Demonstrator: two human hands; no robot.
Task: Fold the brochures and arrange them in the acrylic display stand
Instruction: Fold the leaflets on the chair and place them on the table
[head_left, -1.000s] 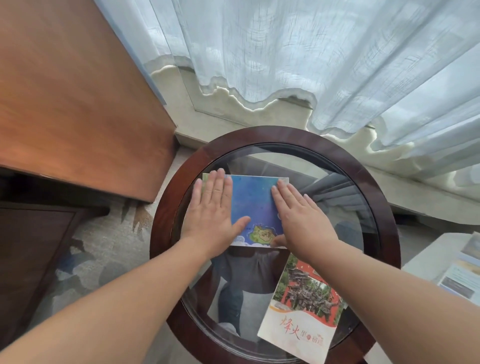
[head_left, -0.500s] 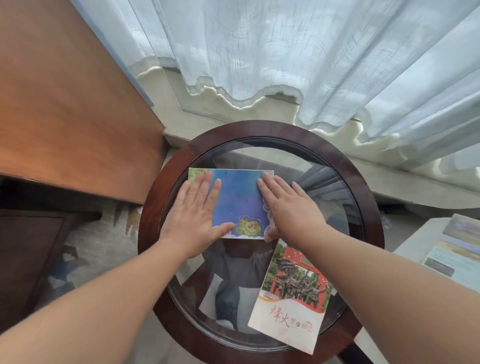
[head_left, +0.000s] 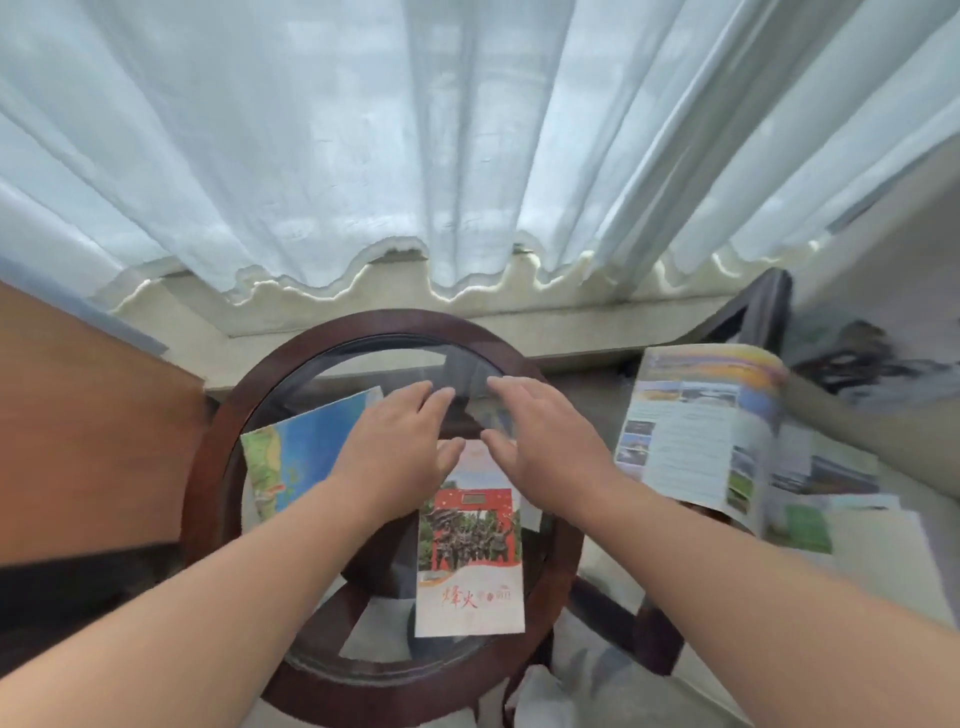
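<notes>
Both hands have come off the blue map brochure, which lay flat under them a second ago and now sits askew at the left of the round glass table; left hand and right hand hover side by side, fingers loosely spread, holding nothing; whether they touch the glass I cannot tell. Just on the person's side of both hands lies the red-covered brochure, its far end between the two thumbs, long axis pointing straight away from the person; both hands are equally near, so it looks next for folding; no acrylic stand shows.
</notes>
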